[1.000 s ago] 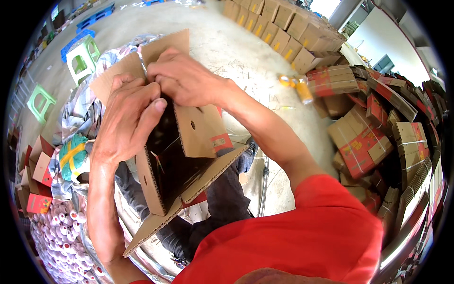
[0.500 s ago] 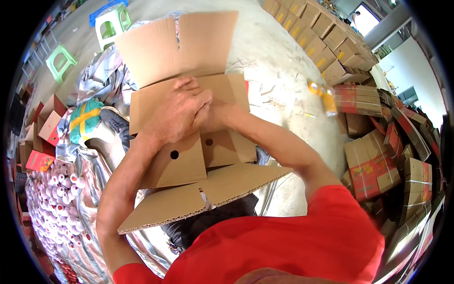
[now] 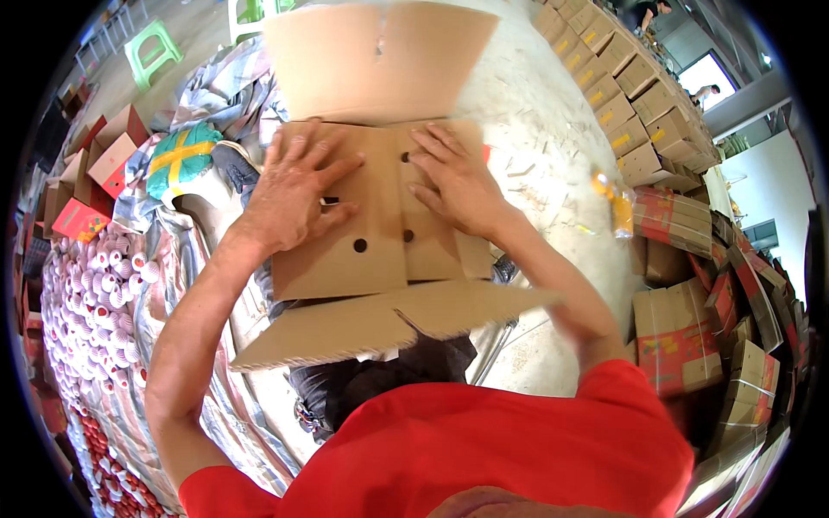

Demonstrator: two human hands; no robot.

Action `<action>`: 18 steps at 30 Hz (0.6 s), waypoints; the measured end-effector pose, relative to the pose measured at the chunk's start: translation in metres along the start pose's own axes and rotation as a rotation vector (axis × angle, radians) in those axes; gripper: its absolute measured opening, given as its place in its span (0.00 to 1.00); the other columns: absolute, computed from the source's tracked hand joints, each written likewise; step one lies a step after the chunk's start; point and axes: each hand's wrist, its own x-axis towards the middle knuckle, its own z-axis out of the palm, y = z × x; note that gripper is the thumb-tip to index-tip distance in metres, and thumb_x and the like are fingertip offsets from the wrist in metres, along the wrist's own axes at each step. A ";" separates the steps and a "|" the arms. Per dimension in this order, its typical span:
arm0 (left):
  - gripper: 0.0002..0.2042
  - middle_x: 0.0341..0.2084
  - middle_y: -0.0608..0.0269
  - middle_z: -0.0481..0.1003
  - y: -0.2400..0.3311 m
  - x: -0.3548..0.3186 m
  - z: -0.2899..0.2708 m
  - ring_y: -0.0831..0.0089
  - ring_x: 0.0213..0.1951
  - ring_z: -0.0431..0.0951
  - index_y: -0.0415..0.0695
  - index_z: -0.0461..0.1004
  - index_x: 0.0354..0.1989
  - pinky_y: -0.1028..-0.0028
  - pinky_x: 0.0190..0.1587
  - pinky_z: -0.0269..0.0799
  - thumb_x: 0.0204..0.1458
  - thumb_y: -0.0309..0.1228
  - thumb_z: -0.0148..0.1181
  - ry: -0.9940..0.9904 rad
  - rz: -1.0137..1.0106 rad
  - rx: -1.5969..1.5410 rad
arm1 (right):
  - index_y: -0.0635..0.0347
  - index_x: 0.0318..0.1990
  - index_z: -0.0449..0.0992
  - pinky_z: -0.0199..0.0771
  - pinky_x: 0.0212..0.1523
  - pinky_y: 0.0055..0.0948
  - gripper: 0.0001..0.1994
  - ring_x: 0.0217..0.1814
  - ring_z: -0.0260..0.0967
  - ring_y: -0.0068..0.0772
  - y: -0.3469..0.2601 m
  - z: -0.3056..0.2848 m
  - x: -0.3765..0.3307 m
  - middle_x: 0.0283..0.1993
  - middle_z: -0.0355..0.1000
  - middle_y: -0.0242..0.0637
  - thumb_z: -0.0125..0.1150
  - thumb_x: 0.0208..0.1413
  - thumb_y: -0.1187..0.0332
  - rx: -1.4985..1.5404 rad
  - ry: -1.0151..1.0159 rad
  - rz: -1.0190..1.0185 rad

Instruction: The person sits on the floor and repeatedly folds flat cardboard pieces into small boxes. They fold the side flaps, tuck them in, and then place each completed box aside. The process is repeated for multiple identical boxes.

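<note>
A brown cardboard box [image 3: 380,263] stands in front of me with its two side flaps folded inward, meeting near the middle. Round dark holes show in these flaps. My left hand [image 3: 298,190] lies spread on the left flap, palm down. On the right flap rests my right hand [image 3: 458,186], its fingers stretched out. The far flap [image 3: 380,65] sticks up and away from the box. The near flap [image 3: 371,324] leans out toward my body, with a slit in its middle. Neither hand holds anything; the inside of the box is hidden.
Netted fruit [image 3: 95,302] lies heaped at left, near open cartons [image 3: 108,160]. A green-and-yellow bundle [image 3: 181,160] lies behind, below a green stool [image 3: 154,53]. Right are an orange tape dispenser [image 3: 622,214], bundled flat cartons [image 3: 678,332] and stacked boxes [image 3: 635,112], with people beyond.
My hands were together over the middle of the box; now they are apart, one flat on each side flap. The flaps lie flatter and more holes show. The whole view has shifted.
</note>
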 end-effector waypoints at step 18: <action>0.23 0.66 0.53 0.70 -0.006 0.023 0.042 0.47 0.76 0.56 0.45 0.80 0.55 0.37 0.73 0.53 0.53 0.44 0.68 -0.094 -0.168 0.124 | 0.64 0.72 0.61 0.44 0.83 0.44 0.32 0.86 0.44 0.49 -0.011 0.062 0.005 0.81 0.52 0.51 0.51 0.57 0.84 0.976 0.406 0.226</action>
